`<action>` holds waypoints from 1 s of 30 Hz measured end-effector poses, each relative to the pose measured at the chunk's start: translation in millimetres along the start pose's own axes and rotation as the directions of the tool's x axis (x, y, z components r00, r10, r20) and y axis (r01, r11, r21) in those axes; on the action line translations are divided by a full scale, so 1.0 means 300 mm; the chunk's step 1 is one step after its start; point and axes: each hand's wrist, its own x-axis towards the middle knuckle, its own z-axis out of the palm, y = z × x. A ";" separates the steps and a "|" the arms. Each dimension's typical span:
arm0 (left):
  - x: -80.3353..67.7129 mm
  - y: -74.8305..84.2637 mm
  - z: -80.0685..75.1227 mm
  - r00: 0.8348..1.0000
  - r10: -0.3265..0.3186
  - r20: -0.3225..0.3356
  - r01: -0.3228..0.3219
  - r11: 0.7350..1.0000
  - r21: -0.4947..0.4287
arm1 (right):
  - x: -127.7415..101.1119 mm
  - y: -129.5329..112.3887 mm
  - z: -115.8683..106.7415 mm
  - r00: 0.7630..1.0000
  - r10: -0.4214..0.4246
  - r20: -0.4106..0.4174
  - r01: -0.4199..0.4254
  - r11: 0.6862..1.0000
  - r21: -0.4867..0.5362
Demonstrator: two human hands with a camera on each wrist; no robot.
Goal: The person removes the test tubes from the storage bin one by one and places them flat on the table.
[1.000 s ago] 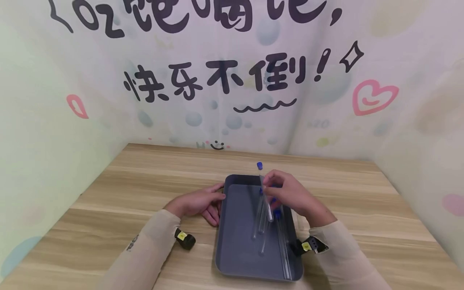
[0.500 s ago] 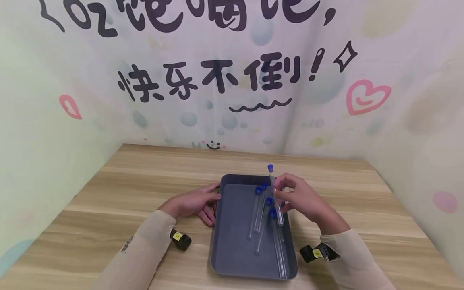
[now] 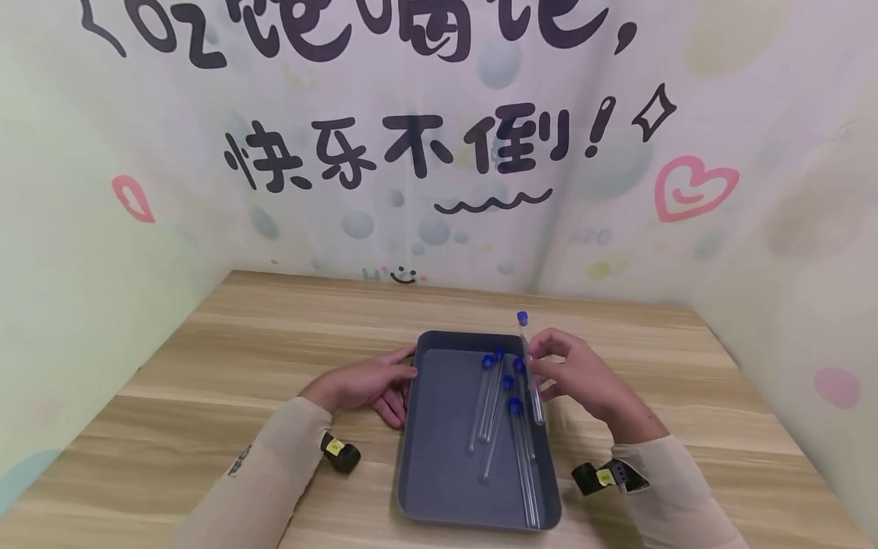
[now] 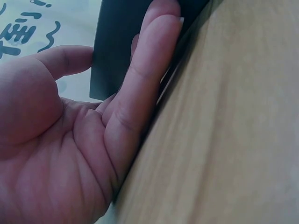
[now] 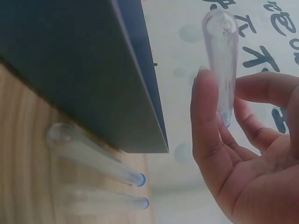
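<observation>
- Right hand (image 3: 583,377) is pinching a clear test tube (image 3: 530,374) with a blue cap between thumb and fingertips, holding it tilted just above the right side of the dark gray tray (image 3: 439,427).
- Left hand (image 3: 363,385) is resting on the wooden table (image 3: 226,366), with its straight fingers lying together against the tray's left wall and its thumb at the far corner.
- Several more blue-capped tubes (image 3: 494,404) are lying loose in the tray, caps pointing away from the person.
</observation>
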 end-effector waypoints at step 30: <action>-0.002 0.007 0.007 1.000 0.004 0.005 -0.004 1.000 -0.002 | 0.017 0.067 -0.091 0.993 0.063 -0.097 -0.067 0.997 -0.043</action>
